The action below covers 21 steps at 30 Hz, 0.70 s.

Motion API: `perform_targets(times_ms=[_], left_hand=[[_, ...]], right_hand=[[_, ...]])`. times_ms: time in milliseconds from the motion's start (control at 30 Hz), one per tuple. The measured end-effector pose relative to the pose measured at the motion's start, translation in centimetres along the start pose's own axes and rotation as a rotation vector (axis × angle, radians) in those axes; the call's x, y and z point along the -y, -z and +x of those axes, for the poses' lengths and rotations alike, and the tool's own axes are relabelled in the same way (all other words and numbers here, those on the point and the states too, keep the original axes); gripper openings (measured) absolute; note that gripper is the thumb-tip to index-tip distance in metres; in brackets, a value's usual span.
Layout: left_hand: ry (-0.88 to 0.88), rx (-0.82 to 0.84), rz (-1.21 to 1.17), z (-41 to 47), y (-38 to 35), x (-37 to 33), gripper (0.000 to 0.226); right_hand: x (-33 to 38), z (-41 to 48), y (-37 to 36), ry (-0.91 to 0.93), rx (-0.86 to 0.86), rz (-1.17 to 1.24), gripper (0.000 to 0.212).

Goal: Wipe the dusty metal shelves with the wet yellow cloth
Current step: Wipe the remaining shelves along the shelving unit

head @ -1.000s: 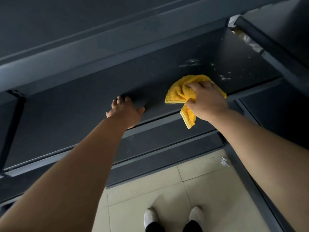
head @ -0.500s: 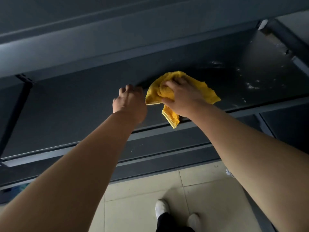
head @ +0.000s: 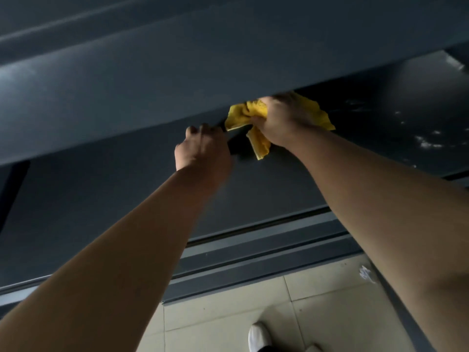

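Note:
My right hand (head: 281, 121) is closed on the bunched yellow cloth (head: 243, 115) and presses it on the dark grey metal shelf (head: 101, 204), far back under the shelf above (head: 152, 80). A corner of the cloth hangs down beside my wrist. My left hand (head: 203, 151) rests on the same shelf just left of the cloth, fingers curled, its fingertips hidden under the upper shelf. White dust specks (head: 429, 143) lie on the shelf to the right of the cloth.
A lower shelf edge (head: 253, 252) runs below the arms. Beige floor tiles (head: 317, 308) lie beneath, with my white shoe (head: 258, 336) and a white scrap (head: 365, 273) on them. A dark upright post (head: 12, 189) stands at the left.
Both hands have moved further back on the shelf, under the upper shelf. The cloth has gone with the right hand, away from the front edge and leftward.

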<state>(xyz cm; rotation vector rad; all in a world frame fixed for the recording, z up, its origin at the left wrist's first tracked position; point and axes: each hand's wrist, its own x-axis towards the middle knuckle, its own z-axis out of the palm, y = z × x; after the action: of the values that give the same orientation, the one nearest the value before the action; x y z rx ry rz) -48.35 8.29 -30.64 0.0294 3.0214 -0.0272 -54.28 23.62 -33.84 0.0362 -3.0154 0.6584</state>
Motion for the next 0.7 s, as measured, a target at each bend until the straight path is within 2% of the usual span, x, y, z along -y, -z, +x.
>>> perform_targets(times_ms=[167,267,533,700], left_hand=[[-0.108,-0.015,-0.104,0.5,0.0,-1.9,0.037],[-0.186,0.029,-0.046,0.4,-0.2,-3.9,0.034],[-0.124,0.096,0.075,0.2,0.5,-6.2,0.040],[-0.107,0.122,0.097,0.2,0.4,-6.8,0.045]], right_hand=[[-2.7,-1.3,2.1,-0.077,-0.001,-0.037,0.051],[-4.8,-3.0,3.7,-0.138,-0.002,-0.035,0.051],[-10.3,-8.3,7.3,-0.257,-0.010,-0.136,0.055],[-11.5,-11.2,8.2,-0.324,-0.077,-0.097,0.053]])
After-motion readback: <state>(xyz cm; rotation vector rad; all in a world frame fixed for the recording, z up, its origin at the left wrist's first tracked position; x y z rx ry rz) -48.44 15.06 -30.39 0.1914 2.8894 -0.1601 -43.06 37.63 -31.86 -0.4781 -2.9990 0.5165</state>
